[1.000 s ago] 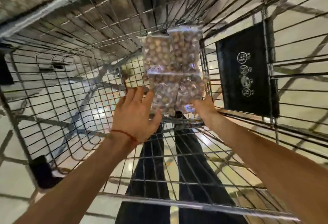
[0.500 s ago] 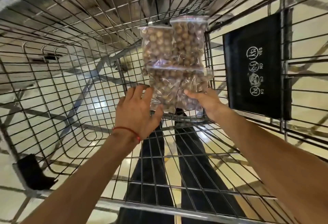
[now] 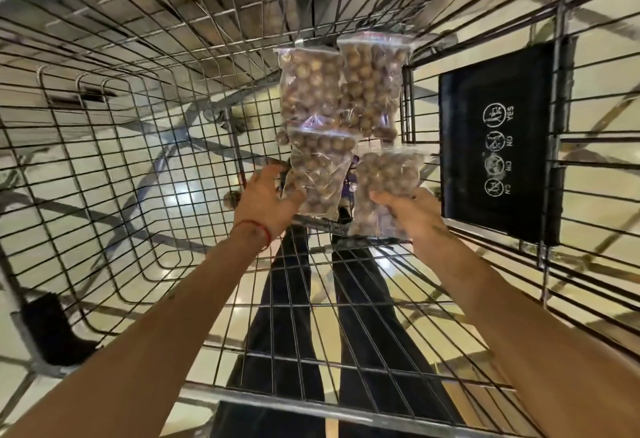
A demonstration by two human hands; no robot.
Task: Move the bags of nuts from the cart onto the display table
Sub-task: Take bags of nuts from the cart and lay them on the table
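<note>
Several clear bags of brown nuts lie on the wire floor of the cart [image 3: 145, 146]. My left hand [image 3: 265, 200] grips the near-left bag [image 3: 317, 174] by its left edge. My right hand [image 3: 410, 214] grips the near-right bag [image 3: 388, 184] at its lower end and holds it apart from the left one. Two more bags lie beyond them: a far-left bag [image 3: 310, 89] and a far-right bag [image 3: 372, 84] with a red zip strip. The display table is out of view.
A black flap with white safety pictograms [image 3: 498, 139] hangs on the cart's right wall. Wire walls enclose the basket on all sides. Dark trouser legs [image 3: 287, 316] and a glossy floor show through the mesh. A black caster [image 3: 52, 326] sits at the lower left.
Both hands have closed on the two near bags. The right hand has pulled its bag to the right, opening a gap between them.
</note>
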